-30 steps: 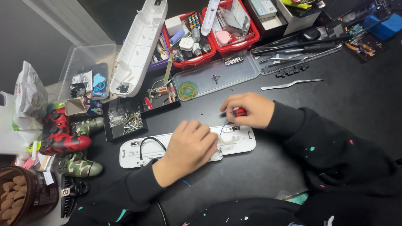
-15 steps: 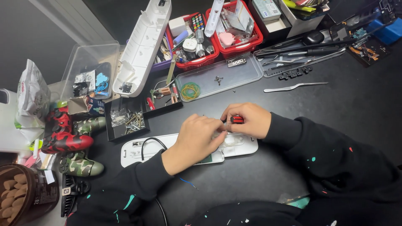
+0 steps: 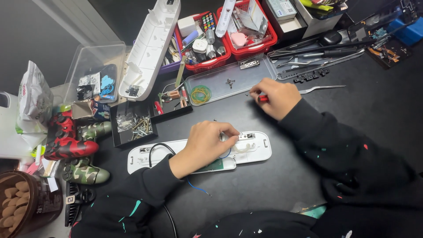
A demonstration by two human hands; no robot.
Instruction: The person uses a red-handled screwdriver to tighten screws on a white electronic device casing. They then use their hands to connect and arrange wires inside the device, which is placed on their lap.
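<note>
Even overhead light, soft shadows, sharp focus, slight wide-angle edge distortion.

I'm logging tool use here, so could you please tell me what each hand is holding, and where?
The right hand grips a small red-handled tool by its handle. The left hand holds nothing; it rests on the long white casing, fingertips pressing inside.

Glossy white plastic housing (image 3: 255, 152), matt black tabletop (image 3: 361, 114)

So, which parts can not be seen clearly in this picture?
Head view only:
- Red-handled tool: its tip is hidden inside the right hand.
- White casing: its middle is covered by the left hand.
- Small screws in the clear tray: too small to identify.
- Brown jar: cut off by the frame's edge.
</note>
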